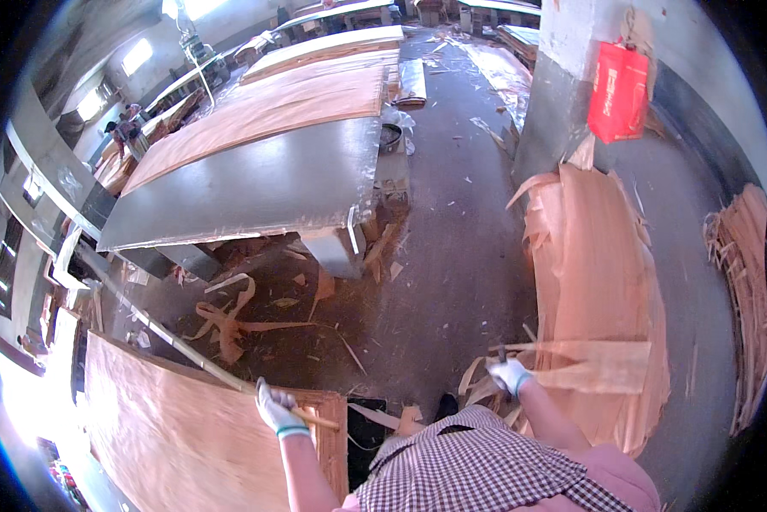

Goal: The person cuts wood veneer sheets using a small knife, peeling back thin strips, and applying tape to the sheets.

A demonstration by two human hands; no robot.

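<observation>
My left hand (pixel 277 408), in a white glove with a green cuff, is wrapped round a long, thin pale wooden pole (pixel 183 346). The pole slants from the far left, and its near end sticks out past my palm, over a stack of wood veneer sheets (pixel 162 410). My right hand (pixel 509 375), gloved the same way, is closed round a small dark object (pixel 501 352) whose kind I cannot make out. Beside that hand, a pale strip of veneer (pixel 605 367) lies across a large pile of reddish veneer (pixel 592 264); whether my fingers touch the strip is unclear.
Ahead on the left stands a long grey-topped table (pixel 255 183) with veneer stacks (pixel 273 111) behind it. Veneer scraps (pixel 230 320) litter the floor. A red bag (pixel 620 92) hangs on the pillar (pixel 554 94). Another person (pixel 125 135) bends at the far left.
</observation>
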